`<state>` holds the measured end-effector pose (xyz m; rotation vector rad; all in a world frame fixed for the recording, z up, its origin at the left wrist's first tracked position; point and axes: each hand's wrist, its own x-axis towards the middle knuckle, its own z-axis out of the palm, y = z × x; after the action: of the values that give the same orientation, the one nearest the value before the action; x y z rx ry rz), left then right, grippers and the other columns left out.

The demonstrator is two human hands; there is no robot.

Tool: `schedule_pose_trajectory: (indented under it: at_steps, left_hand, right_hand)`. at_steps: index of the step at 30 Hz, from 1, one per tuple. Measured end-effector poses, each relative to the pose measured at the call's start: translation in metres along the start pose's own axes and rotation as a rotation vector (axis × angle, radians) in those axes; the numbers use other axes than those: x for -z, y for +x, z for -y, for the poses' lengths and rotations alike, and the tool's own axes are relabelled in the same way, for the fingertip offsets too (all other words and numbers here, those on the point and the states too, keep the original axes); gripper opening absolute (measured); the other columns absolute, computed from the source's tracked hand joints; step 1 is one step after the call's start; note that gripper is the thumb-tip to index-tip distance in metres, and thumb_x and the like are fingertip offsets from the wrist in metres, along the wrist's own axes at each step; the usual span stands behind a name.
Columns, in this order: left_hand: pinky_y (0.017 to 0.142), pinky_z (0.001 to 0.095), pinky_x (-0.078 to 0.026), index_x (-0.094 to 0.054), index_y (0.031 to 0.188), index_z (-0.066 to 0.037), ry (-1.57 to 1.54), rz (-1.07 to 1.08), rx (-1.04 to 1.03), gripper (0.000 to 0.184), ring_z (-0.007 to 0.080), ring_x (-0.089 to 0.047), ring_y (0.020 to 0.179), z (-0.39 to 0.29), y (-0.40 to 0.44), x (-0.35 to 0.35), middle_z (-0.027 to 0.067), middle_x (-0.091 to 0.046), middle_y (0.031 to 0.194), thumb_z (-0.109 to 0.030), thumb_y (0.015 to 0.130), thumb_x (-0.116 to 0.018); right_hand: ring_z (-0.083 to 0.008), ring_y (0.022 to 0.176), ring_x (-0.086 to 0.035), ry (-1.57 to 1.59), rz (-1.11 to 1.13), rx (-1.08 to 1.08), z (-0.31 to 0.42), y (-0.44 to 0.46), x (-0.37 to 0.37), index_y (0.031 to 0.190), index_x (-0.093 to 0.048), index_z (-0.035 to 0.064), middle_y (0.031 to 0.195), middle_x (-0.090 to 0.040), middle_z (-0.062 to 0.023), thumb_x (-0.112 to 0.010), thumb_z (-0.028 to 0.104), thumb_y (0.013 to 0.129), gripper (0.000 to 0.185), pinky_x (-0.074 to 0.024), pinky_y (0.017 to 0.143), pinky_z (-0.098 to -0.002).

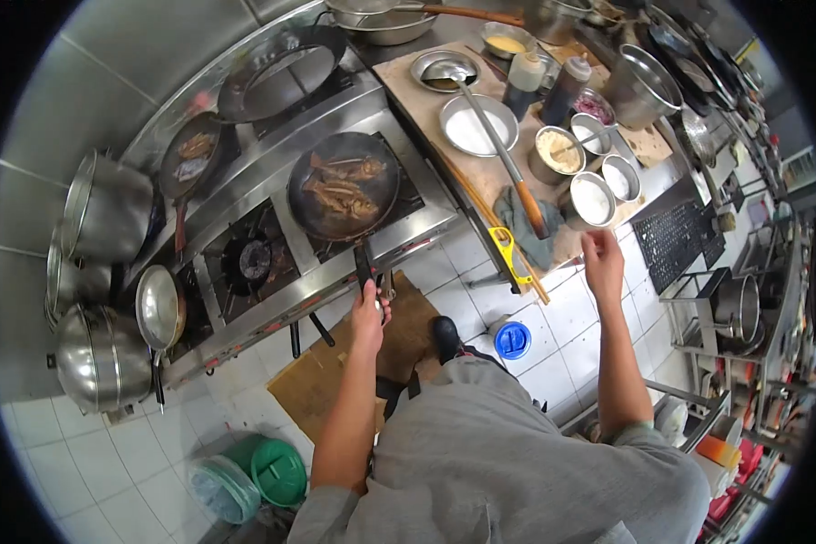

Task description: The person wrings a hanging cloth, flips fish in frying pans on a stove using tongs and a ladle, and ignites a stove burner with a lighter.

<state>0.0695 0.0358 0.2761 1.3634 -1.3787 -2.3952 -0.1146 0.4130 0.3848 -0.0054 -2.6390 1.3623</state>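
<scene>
My left hand (369, 317) is closed around the black handle of a frying pan (385, 218) on the stove. Two browned whole fish (340, 186) lie in the pan. My right hand (603, 261) is just off the front edge of the side table, its fingers drawn together. Whatever they may hold is too small or hidden. Closest to it stands a metal cup of white powder or grains (592, 199). Behind that are a similar cup (620, 178) and a container of pale yellow powder (558, 150) with a spoon.
A long-handled ladle (499, 140) rests across a white-filled bowl (477, 125). Nearby are squeeze bottles (523, 80), a dark cloth (521, 222) and a yellow-handled tool (510, 254). An unused burner (247, 260), another pan holding fish (190, 154) and large pots (109, 208) are left. A blue-lidded container (512, 340) stands on the floor.
</scene>
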Motion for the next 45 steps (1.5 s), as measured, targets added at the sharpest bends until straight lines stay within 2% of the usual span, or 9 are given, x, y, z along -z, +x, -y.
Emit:
schedule_pose_trajectory:
  at_steps: [6,15,22,27,34,38,39,43,45]
  left_hand:
    - [0.056,0.0261,-0.048,-0.053,0.091,-0.013,0.035,0.067,0.047,0.037,0.0088,-0.057,0.064,-0.007,-0.006,0.0,-0.0018,-0.058,0.073,-0.05,0.09,-0.055]
    - [0.073,0.0275,-0.047,-0.051,0.119,-0.012,0.041,-0.182,0.082,0.048,0.0132,-0.057,0.088,0.059,-0.087,0.145,0.002,-0.058,0.101,-0.048,0.089,-0.059]
    - [0.053,0.0267,-0.044,-0.053,0.101,-0.01,0.055,-0.48,0.158,0.032,0.0105,-0.054,0.064,0.161,-0.16,0.254,-0.001,-0.054,0.076,-0.041,0.09,-0.058]
    - [0.041,0.0237,-0.037,-0.053,0.09,-0.011,-0.032,-0.529,0.129,0.023,0.0096,-0.051,0.055,0.242,-0.216,0.281,-0.0006,-0.051,0.072,-0.033,0.09,-0.057]
    - [0.045,0.0286,-0.042,-0.056,0.084,-0.01,-0.196,-0.602,0.356,0.02,0.0154,-0.056,0.058,0.345,-0.313,0.245,0.0,-0.051,0.066,-0.029,0.089,-0.055]
    - [0.048,0.0318,-0.044,-0.057,0.084,-0.01,0.157,-0.511,0.361,0.02,0.0168,-0.057,0.06,0.373,-0.329,0.226,0.0008,-0.052,0.065,-0.029,0.089,-0.056]
    - [0.049,0.0326,-0.045,-0.057,0.084,-0.01,0.256,-0.478,0.339,0.019,0.0172,-0.057,0.06,0.377,-0.332,0.224,0.001,-0.052,0.064,-0.029,0.089,-0.056]
    - [0.052,0.0359,-0.046,-0.058,0.084,-0.01,0.766,-0.349,0.13,0.019,0.0186,-0.058,0.061,0.39,-0.325,0.237,0.0018,-0.052,0.063,-0.028,0.088,-0.057]
    - [0.054,0.0375,-0.047,-0.058,0.084,-0.01,1.236,-0.274,-0.103,0.019,0.0193,-0.059,0.062,0.393,-0.32,0.255,0.0022,-0.053,0.063,-0.028,0.087,-0.057]
  right_hand:
    - [-0.0431,0.091,-0.059,-0.497,0.304,0.369,0.041,0.05,-0.109,0.112,-0.042,0.0034,0.104,-0.058,-0.0227,-0.063,0.018,0.081,0.04,-0.0495,0.074,-0.0502]
    - [-0.0389,0.074,-0.063,-0.248,0.241,0.569,0.065,0.06,-0.116,0.125,-0.041,0.0005,0.08,-0.061,-0.0224,-0.053,0.01,0.083,0.044,-0.0494,0.063,-0.0451]
    - [-0.0141,0.051,-0.053,0.429,0.741,0.066,0.234,0.096,-0.202,0.113,-0.05,-0.0021,0.068,-0.057,-0.0077,-0.057,0.011,0.083,0.033,-0.0422,0.043,-0.0317]
    - [-0.0142,0.049,-0.05,0.165,0.796,0.127,0.283,0.128,-0.311,0.1,-0.052,-0.0021,0.063,-0.051,-0.0059,-0.054,0.007,0.084,0.019,-0.0415,0.039,-0.0304]
    - [-0.0111,0.048,-0.049,1.066,1.345,-0.949,0.332,0.173,-0.341,0.068,-0.045,0.008,0.057,-0.047,0.0006,-0.048,0.003,0.083,0.017,-0.0418,0.043,-0.0255]
    - [-0.0219,0.055,-0.061,-0.166,0.959,0.338,0.327,0.162,-0.329,0.078,-0.054,-0.0049,0.068,-0.061,-0.0148,-0.053,0.011,0.079,0.016,-0.0485,0.049,-0.035]
    - [-0.0285,0.061,-0.063,-0.272,0.849,0.45,0.319,0.159,-0.328,0.102,-0.055,-0.0044,0.079,-0.064,-0.0204,-0.053,0.012,0.079,0.029,-0.0496,0.054,-0.0433]
    - [-0.0453,0.099,-0.057,-0.31,0.599,0.658,0.302,0.146,-0.311,0.108,-0.054,-0.0054,0.098,-0.06,-0.0324,-0.051,0.013,0.078,0.035,-0.0441,0.087,-0.0474]
    - [-0.045,0.095,-0.059,-0.263,0.558,0.684,0.298,0.136,-0.302,0.106,-0.054,-0.0055,0.096,-0.061,-0.0318,-0.051,0.013,0.079,0.033,-0.045,0.084,-0.0482]
